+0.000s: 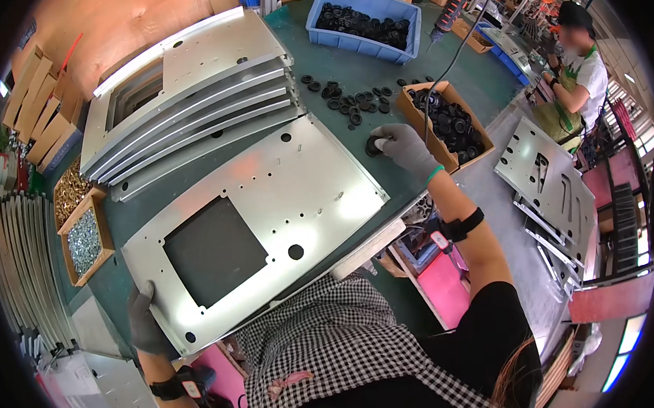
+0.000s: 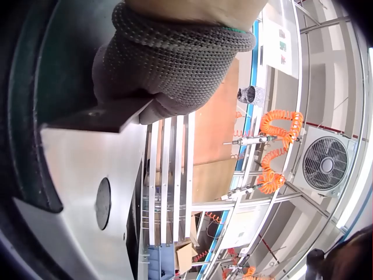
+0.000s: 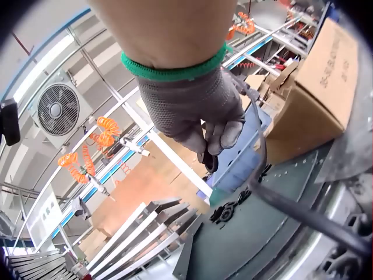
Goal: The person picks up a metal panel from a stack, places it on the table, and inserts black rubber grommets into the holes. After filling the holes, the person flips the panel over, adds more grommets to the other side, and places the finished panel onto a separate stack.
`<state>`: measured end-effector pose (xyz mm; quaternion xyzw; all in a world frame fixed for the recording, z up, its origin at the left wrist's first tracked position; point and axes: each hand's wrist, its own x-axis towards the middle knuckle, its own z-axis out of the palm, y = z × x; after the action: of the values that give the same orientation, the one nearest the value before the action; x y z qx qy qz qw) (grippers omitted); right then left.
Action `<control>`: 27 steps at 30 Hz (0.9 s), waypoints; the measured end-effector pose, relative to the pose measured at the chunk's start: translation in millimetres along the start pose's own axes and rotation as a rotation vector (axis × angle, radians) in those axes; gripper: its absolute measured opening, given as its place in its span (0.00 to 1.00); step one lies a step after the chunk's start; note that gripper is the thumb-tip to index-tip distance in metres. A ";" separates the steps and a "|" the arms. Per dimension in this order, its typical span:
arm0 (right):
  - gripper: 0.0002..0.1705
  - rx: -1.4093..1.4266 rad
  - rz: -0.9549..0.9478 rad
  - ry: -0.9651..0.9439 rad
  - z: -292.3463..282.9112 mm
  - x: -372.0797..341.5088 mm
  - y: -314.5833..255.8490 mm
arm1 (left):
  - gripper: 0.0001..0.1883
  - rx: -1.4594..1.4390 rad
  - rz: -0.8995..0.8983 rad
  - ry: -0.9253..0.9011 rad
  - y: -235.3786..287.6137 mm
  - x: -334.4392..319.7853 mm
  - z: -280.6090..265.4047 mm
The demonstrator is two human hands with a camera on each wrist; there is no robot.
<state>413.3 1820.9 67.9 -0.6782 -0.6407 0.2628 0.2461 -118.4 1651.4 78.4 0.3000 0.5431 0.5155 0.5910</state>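
A pale sheet-metal panel with a large square cutout and several round holes lies on the green worktable, nearest me. My gloved left hand grips its near left corner, the thumb over the edge; in the left wrist view the glove curls round the flange. Beyond the panel's right end, my gloved right hand pinches a black rubber grommet above the table. The right wrist view shows that grommet between thumb and fingertips. Loose black grommets lie scattered on the table farther back.
Stacked metal panels stand at the back left. A cardboard box and a blue bin hold more grommets. Small hardware fills a divided tray on the left. A power screwdriver hangs overhead; another person works at right.
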 end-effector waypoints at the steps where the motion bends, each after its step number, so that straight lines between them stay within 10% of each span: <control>1: 0.13 -0.178 -0.042 0.036 -7.3 -3.7 -18.4 | 0.30 0.007 0.014 0.008 -0.8 -1.2 -0.5; 4: 0.13 0.097 -0.004 0.071 -14.2 -19.7 -54.4 | 0.30 -0.018 0.044 0.019 -0.2 -0.9 3.1; 8: 0.11 0.240 -0.390 -0.330 18.3 -72.1 -108.2 | 0.29 0.014 0.087 0.080 1.1 -2.5 10.6; 12: 0.17 0.211 -0.371 -0.611 73.1 -109.5 -121.8 | 0.29 0.015 0.083 0.123 -4.4 -0.1 6.2; 27: 0.13 -0.381 -0.835 -0.615 89.0 -99.4 -129.9 | 0.27 0.038 0.085 0.115 -5.9 3.8 2.8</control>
<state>253.3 1728.9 93.1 -0.2910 -0.9337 0.2086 0.0038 -114.6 1653.8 72.5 0.3039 0.5725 0.5460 0.5307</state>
